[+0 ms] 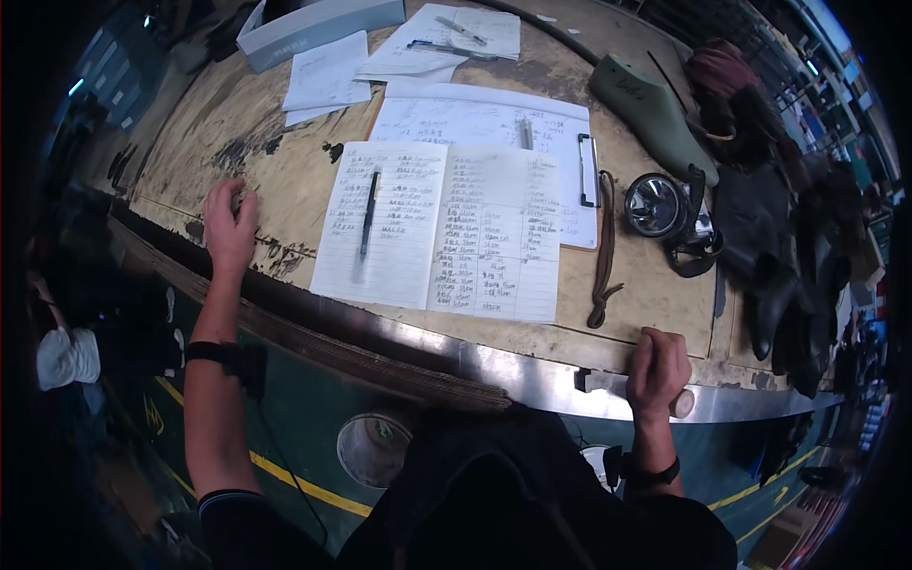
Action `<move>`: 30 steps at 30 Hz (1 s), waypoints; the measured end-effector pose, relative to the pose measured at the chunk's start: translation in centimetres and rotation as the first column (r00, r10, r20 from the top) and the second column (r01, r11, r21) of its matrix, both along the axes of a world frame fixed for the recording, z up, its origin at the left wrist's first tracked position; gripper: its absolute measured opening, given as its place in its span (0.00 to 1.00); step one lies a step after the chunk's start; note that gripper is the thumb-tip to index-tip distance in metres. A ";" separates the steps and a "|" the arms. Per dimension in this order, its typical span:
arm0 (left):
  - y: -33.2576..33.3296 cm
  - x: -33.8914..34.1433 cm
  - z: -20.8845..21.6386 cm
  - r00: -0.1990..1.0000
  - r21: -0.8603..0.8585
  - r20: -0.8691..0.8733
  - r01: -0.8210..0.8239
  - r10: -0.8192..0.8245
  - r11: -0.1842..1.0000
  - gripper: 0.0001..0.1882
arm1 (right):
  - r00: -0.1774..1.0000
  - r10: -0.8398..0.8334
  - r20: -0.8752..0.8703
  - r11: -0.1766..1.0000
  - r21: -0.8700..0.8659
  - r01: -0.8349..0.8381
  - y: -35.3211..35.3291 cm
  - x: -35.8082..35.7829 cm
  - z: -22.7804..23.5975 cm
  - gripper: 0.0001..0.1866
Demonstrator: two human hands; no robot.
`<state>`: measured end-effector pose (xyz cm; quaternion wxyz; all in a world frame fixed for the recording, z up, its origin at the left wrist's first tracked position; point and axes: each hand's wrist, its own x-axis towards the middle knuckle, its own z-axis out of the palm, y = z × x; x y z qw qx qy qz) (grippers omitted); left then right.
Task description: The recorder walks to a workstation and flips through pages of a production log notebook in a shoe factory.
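Note:
My left hand rests on the worn worktable's left part, fingers loosely bent, thumb apart, nothing seen in it. At the front edge, my right hand is closed around a tool whose round wooden handle end pokes out beside the wrist. A dark piece juts out left of that fist, seemingly the tool's other end; its exact kind I cannot make out. Between my hands lies an open notebook with handwritten lists. A dark pen lies on its left page. The notebook partly covers a clipboard with written sheets.
A headlamp, a brown cord and a green shoe last lie to the right. Dark boots crowd the right end. Loose papers and a grey-white box are at the back. A bucket stands below.

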<state>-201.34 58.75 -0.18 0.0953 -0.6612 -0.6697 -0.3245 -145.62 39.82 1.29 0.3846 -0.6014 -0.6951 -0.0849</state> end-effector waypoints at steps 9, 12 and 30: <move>0.1 -0.2 -0.1 1.000 -0.010 -0.004 -0.030 0.030 1.000 0.17 | 0.991 0.009 -0.133 0.984 -0.177 -0.032 -0.4 -1.8 2.3 0.10; 0.1 -0.3 -0.3 1.000 -0.009 -0.007 -0.029 0.029 1.000 0.18 | 0.945 0.326 0.008 0.930 -0.184 -0.320 2.4 -5.6 4.7 0.19; 0.0 0.4 0.3 1.000 -0.002 0.029 -0.006 0.006 1.000 0.18 | 0.769 0.571 0.286 0.821 -0.197 -0.536 6.8 -6.8 3.8 0.12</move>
